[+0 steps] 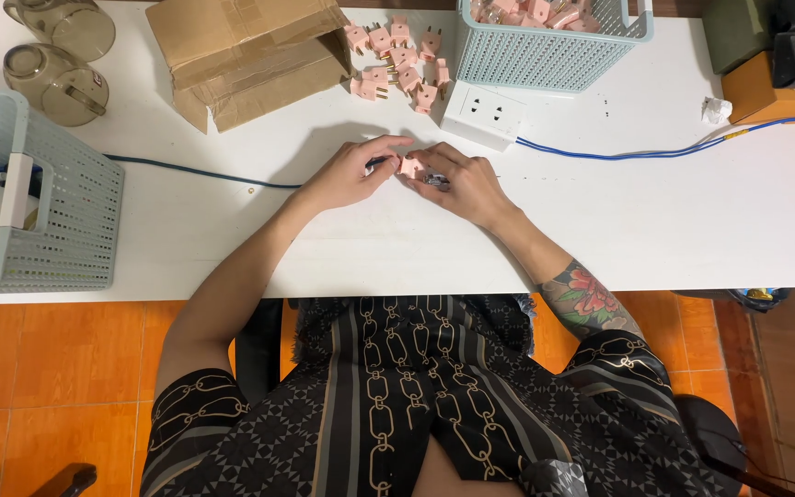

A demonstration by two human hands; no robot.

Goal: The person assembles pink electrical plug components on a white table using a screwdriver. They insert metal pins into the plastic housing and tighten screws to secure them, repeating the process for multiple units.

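Note:
My left hand (351, 172) and my right hand (462, 184) meet over the middle of the white table (692, 221). Between the fingertips sits a small pink plug (409, 167). The left hand pinches a thin dark tool (377, 163) that points at the plug. My right hand's fingers close on the plug, with a bit of metal showing beneath them. Several more pink plugs (397, 60) lie in a loose heap just beyond my hands.
A white power strip (480, 115) with a blue cable (674, 152) lies behind the hands. A pale blue basket (545, 41) holds more pink plugs. A torn cardboard box (250, 55) sits back left, two glass cups (57, 55) and another basket (57, 202) at left.

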